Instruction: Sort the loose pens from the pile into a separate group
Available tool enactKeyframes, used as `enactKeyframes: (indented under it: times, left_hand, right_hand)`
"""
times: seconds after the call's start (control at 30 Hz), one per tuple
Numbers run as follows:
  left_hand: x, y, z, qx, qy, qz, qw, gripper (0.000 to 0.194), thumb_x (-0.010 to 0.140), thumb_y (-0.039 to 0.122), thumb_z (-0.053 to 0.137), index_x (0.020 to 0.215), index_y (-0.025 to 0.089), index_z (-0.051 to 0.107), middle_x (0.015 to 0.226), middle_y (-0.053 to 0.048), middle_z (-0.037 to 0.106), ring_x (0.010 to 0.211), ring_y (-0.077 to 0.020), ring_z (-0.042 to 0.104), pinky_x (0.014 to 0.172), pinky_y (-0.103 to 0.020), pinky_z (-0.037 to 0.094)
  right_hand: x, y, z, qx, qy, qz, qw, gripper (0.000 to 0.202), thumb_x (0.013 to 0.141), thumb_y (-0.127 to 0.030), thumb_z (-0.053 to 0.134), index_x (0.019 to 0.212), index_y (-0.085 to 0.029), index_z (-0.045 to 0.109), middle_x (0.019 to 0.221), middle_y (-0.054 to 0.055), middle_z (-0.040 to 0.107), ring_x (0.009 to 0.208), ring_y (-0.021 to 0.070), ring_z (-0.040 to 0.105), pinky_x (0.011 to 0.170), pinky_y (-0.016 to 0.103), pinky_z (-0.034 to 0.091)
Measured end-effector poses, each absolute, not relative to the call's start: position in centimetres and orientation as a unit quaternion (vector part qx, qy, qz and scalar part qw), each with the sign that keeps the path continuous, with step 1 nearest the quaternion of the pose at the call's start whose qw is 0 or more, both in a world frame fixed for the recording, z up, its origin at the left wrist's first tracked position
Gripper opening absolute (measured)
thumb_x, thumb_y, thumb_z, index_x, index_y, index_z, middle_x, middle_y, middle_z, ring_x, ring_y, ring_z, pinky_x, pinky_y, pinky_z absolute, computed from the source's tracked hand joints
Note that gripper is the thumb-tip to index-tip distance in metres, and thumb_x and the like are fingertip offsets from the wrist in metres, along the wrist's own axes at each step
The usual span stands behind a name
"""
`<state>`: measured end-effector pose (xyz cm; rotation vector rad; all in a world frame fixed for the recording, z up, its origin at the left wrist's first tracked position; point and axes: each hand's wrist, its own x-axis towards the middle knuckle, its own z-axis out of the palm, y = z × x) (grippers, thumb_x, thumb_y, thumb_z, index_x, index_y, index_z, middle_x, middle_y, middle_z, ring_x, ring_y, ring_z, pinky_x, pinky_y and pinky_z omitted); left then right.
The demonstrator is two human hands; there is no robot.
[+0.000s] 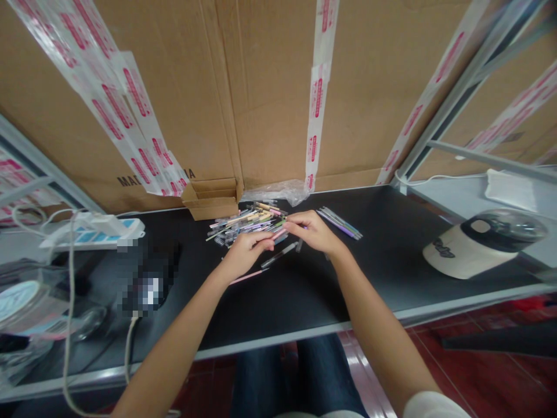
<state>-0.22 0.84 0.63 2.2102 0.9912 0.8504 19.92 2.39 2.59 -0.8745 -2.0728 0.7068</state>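
Note:
A slim pink pen (279, 234) is held between my two hands above the black tabletop. My left hand (247, 253) is closed on its lower end, thumb and fingers pinched. My right hand (314, 232) pinches the other end, and its fingers hide part of it. Just behind them lies a loose pile of pens (243, 222) in clear, yellow, green and purple. A clear pen with a dark tip (278, 255) lies in front of my hands. Partly behind my left wrist is a thin pink stick-like piece (249, 276). To the right, several pens (340, 223) lie side by side in a row.
An open cardboard box (213, 204) and crumpled clear plastic (278, 191) stand at the back, against a taped cardboard wall (274, 104). On the left are a power strip (100, 231), a pixelated dark device and a cable (71, 302). A white-and-black appliance (478, 244) lies right.

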Motion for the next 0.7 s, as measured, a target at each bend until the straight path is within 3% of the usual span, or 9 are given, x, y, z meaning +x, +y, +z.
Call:
enactKeyframes:
  times: [0.17, 0.4, 0.5, 0.7]
  left_hand:
    - [-0.5, 1.4, -0.3, 0.837, 0.371, 0.386, 0.115, 0.022, 0.089, 0.023, 0.048, 0.095, 0.016, 0.067, 0.083, -0.007, 0.07, 0.081, -0.0187, 0.063, 0.078, -0.033, 0.049]
    - [-0.3, 1.2, -0.5, 0.847, 0.34, 0.41, 0.004, 0.025, 0.09, 0.021, 0.044, 0.1, 0.012, 0.066, 0.087, -0.011, 0.069, 0.085, -0.0213, 0.062, 0.08, -0.036, 0.05]
    - [0.0, 0.9, -0.1, 0.832, 0.359, 0.422, 0.037, 0.025, 0.089, 0.021, 0.044, 0.099, 0.013, 0.066, 0.085, -0.01, 0.069, 0.083, -0.0208, 0.062, 0.081, -0.035, 0.049]
    - [0.2, 0.8, 0.5, 0.811, 0.381, 0.364, 0.253, 0.03, 0.089, 0.028, 0.045, 0.074, 0.015, 0.066, 0.068, -0.001, 0.065, 0.064, -0.0141, 0.059, 0.066, -0.024, 0.045]
  right_hand:
    - [19.3, 2.9, 1.8, -0.36, -0.789, 0.264, 0.422, 0.048, 0.085, -0.051, 0.045, 0.052, -0.016, 0.042, 0.052, -0.003, 0.032, 0.051, 0.0086, 0.03, 0.049, 0.024, 0.025]
    - [18.7, 3.0, 1.7, -0.355, -0.769, 0.262, 0.463, 0.046, 0.084, -0.048, 0.047, 0.051, -0.018, 0.036, 0.052, -0.004, 0.028, 0.05, 0.0082, 0.028, 0.049, 0.024, 0.023]
    - [18.7, 2.8, 1.8, -0.363, -0.757, 0.254, 0.48, 0.045, 0.085, -0.046, 0.047, 0.052, -0.018, 0.036, 0.053, -0.004, 0.028, 0.051, 0.0081, 0.028, 0.049, 0.024, 0.023]
    - [19.0, 2.6, 2.0, -0.363, -0.767, 0.229, 0.476, 0.043, 0.086, -0.043, 0.046, 0.053, -0.017, 0.037, 0.053, -0.004, 0.029, 0.051, 0.0078, 0.029, 0.049, 0.023, 0.023]
